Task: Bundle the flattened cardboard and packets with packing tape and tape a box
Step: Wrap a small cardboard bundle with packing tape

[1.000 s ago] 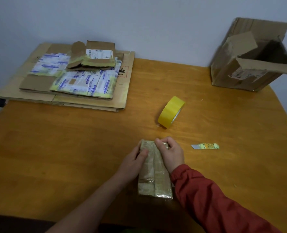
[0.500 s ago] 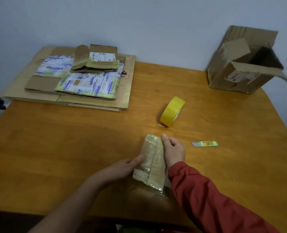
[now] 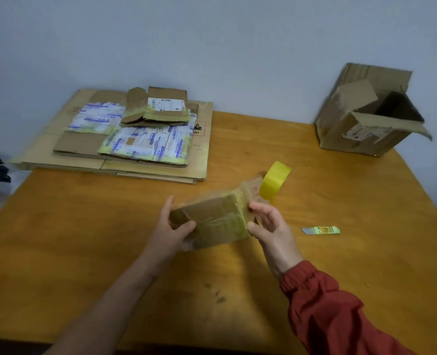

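A small brown cardboard box [image 3: 212, 216], glossy with old tape, is lifted above the wooden table [image 3: 84, 239] between both hands. My left hand [image 3: 171, 226] grips its left end, thumb on the front face. My right hand [image 3: 271, 226] holds its right end at an open flap. Just behind the box stands a yellow roll of packing tape [image 3: 275, 179] on its edge. A stack of flattened cardboard [image 3: 176, 167] topped with printed packets [image 3: 148, 144] lies at the table's back left.
A larger open cardboard box [image 3: 368, 119] with torn flaps stands at the back right corner. A small cutter blade with a yellow-green wrapper [image 3: 320, 230] lies on the table right of my right hand. A wall rises behind the table.
The small box lay flat on the table under both hands; now it is lifted and turned crosswise, held at both ends. The view has shifted too.
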